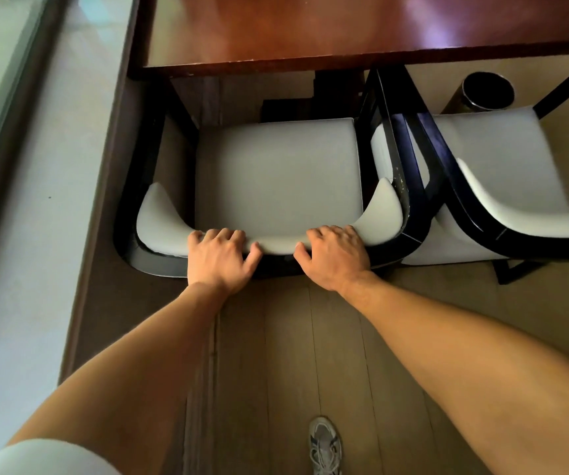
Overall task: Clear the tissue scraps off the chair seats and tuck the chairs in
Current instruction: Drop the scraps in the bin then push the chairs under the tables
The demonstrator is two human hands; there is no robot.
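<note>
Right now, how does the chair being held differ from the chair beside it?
The held chair faces the table squarely; the other chair sits angled. The left hand and right hand grip the held chair's backrest; nothing touches the other chair. The other chair's seat is further from the table edge. Both have pale cushions, dark frames, and no scraps visible on the seats.

right chair [502,156] cut off by the frame edge right of the table [310,32]; bin [487,92] base hidden behind its seat; both hands' fingertips out of sight.
</note>
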